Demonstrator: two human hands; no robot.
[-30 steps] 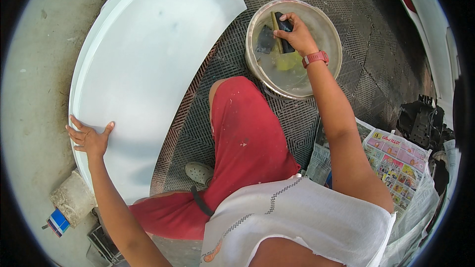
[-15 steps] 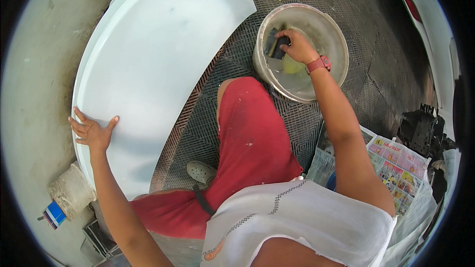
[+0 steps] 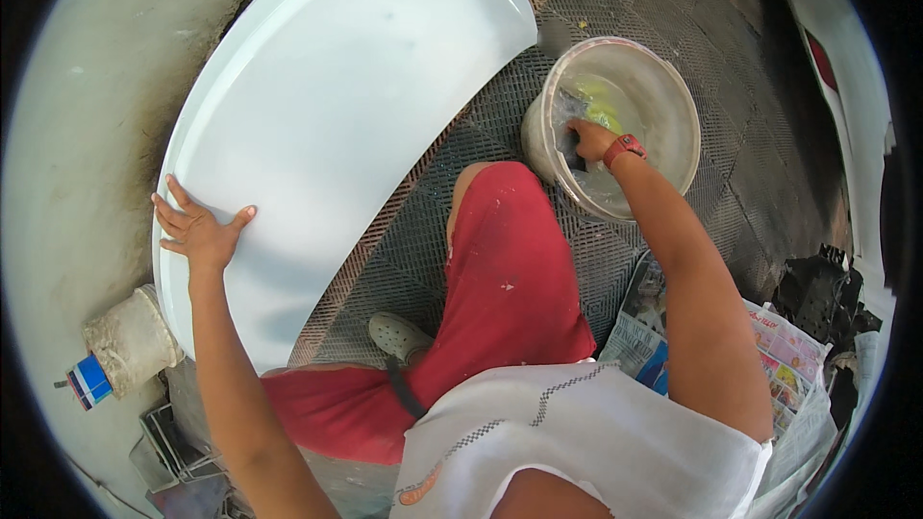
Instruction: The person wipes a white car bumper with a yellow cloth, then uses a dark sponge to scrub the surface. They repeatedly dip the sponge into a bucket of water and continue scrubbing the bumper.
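Note:
My left hand lies open on a large, curved white car body panel, its fingers spread over the left edge and its thumb on the flat face. My right hand, with a red wristwatch above it, reaches into a round, pale bucket of cloudy water. Its fingers are curled downward around a dark, flat piece against the bucket's left inner side; the fingertips are partly hidden. Beside that hand a soft yellow-green thing floats in the water.
Dark latticed floor mats lie under the bucket. At lower left a dirty white tub stands by the wall, a blue-and-white box against it. Newspapers and black parts lie at right. My bent knee rises between panel and bucket.
My right hand has gone lower into the water, its fingers closing round the dark piece. The yellow-green thing has shifted to the hand's far side. My left hand stays on the panel; the view has shifted slightly.

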